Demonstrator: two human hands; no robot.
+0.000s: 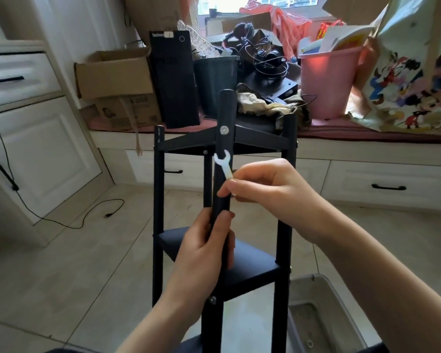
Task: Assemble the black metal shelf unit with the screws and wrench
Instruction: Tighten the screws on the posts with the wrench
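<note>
- My left hand (204, 248) grips the near post (223, 159) of the black shelf unit (255, 266), which stands on the tiled floor (74, 263).
- My right hand (262, 189) pinches the white wrench (223, 165), just below a screw (223, 129).
- A pink bucket (326, 82) holds papers; a cardboard box (112, 72) sits open.
- A clear bin (326, 314) touches the unit's right leg; open floor lies left.

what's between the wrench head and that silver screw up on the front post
Only bare black post: the head view shows the wrench just below the screw, nothing else between them.
</note>
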